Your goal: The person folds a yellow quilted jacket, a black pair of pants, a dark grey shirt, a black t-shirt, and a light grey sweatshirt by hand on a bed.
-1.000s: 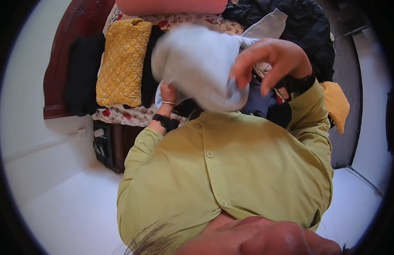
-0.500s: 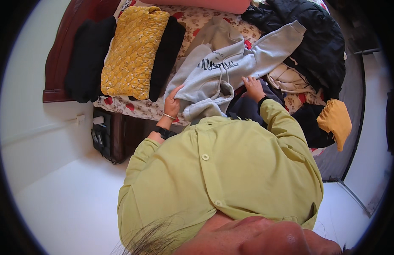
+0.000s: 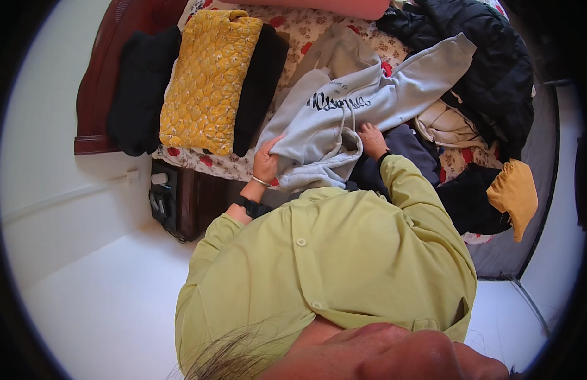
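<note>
A light grey hoodie (image 3: 369,104) with dark lettering on its chest lies spread on the bed, one sleeve stretching to the far right. My left hand (image 3: 265,163) is closed on its near left edge, with thumb and fingers pinching the cloth. On the near right side, my right hand (image 3: 373,142) has its fingers bent against the hoodie's edge and appears to grip it; the fingertips are partly hidden. Beneath and beside that hand lies a dark navy garment (image 3: 410,155).
A folded yellow quilted piece (image 3: 208,82) rests on black cloth (image 3: 268,76) at the left, beside another black folded item (image 3: 141,95). To the right are a black puffy jacket (image 3: 489,69), a cream garment (image 3: 445,123) and a yellow cloth (image 3: 516,193). A dark wooden headboard (image 3: 94,111) stands at the left.
The whole view has shifted slightly. My right hand has moved left onto the hoodie's edge, its fingers drawing in. My left hand keeps its hold on the cloth.
</note>
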A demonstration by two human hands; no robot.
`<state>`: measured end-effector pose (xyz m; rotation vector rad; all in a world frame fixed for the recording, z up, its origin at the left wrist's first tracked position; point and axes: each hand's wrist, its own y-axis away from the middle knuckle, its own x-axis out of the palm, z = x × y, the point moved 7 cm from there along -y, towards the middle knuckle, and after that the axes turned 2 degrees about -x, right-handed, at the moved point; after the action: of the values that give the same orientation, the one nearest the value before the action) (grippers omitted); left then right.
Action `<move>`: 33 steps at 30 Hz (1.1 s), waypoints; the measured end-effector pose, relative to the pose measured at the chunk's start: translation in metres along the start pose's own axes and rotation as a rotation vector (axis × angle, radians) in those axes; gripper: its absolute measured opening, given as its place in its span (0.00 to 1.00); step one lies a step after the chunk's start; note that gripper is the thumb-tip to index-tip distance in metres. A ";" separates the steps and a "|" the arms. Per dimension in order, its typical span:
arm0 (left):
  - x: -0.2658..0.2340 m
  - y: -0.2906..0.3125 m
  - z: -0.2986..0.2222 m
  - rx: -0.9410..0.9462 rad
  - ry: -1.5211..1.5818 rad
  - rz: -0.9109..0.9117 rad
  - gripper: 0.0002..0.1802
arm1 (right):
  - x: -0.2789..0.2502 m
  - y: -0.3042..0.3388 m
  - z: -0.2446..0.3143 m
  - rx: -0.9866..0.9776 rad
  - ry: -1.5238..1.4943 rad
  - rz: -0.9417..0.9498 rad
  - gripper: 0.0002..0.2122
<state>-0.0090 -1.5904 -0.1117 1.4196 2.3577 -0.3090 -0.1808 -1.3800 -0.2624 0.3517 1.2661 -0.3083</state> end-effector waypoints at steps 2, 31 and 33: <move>-0.002 -0.003 -0.008 0.012 -0.043 0.006 0.17 | -0.010 0.007 -0.002 -0.050 -0.058 -0.076 0.09; -0.110 -0.073 -0.106 0.242 0.160 -0.109 0.10 | -0.365 0.013 -0.037 0.185 -0.934 -0.391 0.10; -0.120 -0.083 -0.102 0.102 0.259 -0.194 0.11 | -0.373 -0.009 -0.062 0.277 -1.162 -0.425 0.09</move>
<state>-0.0517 -1.6881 0.0314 1.3470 2.7348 -0.3169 -0.3401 -1.3503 0.0794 0.0791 0.1285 -0.8993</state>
